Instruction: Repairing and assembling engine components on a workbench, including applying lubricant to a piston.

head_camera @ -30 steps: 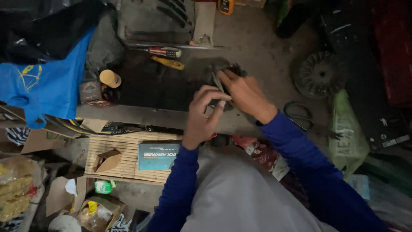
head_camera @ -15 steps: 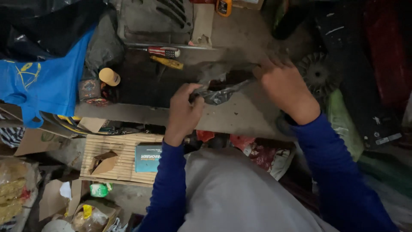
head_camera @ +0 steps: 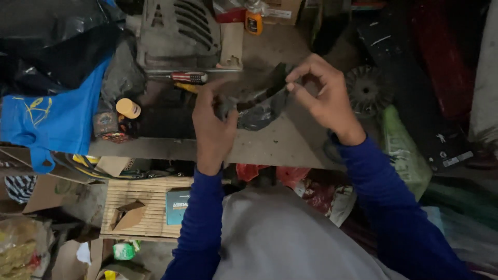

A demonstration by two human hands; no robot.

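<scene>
Strip (head_camera: 262, 106), dark and curved, was held over bench (head_camera: 290, 145). Left hand (head_camera: 212, 127) pinched one end, right hand (head_camera: 324, 96) pinched other; hands apart. Looked thin, bendy, light. Best grabbed by ends.

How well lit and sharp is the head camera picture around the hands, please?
Head view: dim, flat light; the top-left and right edges sink into near black. The left hand and right hand show clearly enough, but the dark curved piece they grip is soft and murky against the grey bench. No glare shows.
</scene>
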